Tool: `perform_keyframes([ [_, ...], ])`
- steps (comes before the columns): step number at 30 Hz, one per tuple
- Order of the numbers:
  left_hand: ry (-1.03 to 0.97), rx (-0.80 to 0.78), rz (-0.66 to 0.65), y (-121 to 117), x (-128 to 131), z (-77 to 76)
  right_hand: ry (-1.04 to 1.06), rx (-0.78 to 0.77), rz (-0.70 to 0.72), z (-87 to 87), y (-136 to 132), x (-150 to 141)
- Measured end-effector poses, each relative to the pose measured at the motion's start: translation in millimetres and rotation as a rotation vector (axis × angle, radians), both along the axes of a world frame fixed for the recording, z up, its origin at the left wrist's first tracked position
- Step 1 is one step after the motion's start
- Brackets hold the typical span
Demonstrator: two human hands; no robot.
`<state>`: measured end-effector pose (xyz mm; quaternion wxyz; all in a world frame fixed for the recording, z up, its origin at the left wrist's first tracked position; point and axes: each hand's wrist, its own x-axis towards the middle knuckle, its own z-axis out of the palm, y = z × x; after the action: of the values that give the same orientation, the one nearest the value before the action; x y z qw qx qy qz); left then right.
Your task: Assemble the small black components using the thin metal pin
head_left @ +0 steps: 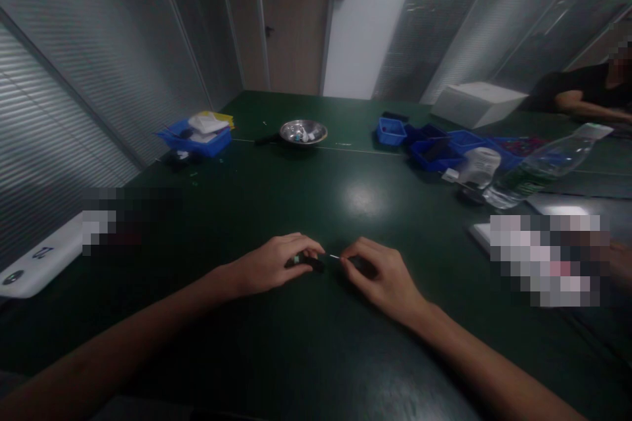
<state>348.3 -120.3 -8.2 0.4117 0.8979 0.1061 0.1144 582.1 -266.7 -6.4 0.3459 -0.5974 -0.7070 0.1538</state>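
Over the dark green table, my left hand (284, 261) is curled around a small black piece (316, 266), with a pale greenish bit showing between the fingers. What kind of part it is cannot be made out. My right hand (380, 270) is closed in a pinch on a thin, shiny, pin-like piece (334, 256) that points left toward the left fingertips. Whether its tip touches the black piece is too small to tell. Both hands are close together, with a narrow gap between their fingertips.
A metal bowl (303, 133) with small parts stands farther back. Blue bins (392, 132) and a plastic bottle (536, 168) are at right, a loaded blue tray (195, 138) at left. A white box (476, 104) is near another person (587, 95). A white device (44, 256) lies left.
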Motion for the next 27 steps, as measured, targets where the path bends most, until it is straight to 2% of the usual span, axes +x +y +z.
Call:
perform_keyframes([
  [5, 0.027, -0.022, -0.046, 16, -9, 6.8, 0.01, -0.029, 0.004, 1.7, -2, 2],
  [7, 0.025, 0.007, -0.014, 31, -14, 6.2, 0.009, -0.041, 0.008, 2.9, -2, 2],
  [9, 0.032, 0.069, 0.102, 53, -23, 2.8, -0.003, -0.039, 0.011, 3.5, -3, 2],
  [11, 0.045, 0.159, 0.286, 82, -38, -3.3, -0.015, -0.03, 0.013, 3.5, -3, 2],
  [14, 0.038, 0.307, 0.55, 128, -67, -14.2, -0.021, -0.027, 0.018, 2.4, -3, 3],
  [17, 0.04, 0.399, 0.756, 160, -95, -21.5, -0.017, -0.035, 0.027, 0.9, -3, 3],
  [21, 0.042, 0.429, 0.88, 174, -114, -23.8, -0.009, -0.041, 0.029, 0.7, -4, 3],
  [27, 0.083, 0.416, 0.899, 181, -121, -26.7, -0.016, -0.053, 0.033, 0.6, -5, 4],
])
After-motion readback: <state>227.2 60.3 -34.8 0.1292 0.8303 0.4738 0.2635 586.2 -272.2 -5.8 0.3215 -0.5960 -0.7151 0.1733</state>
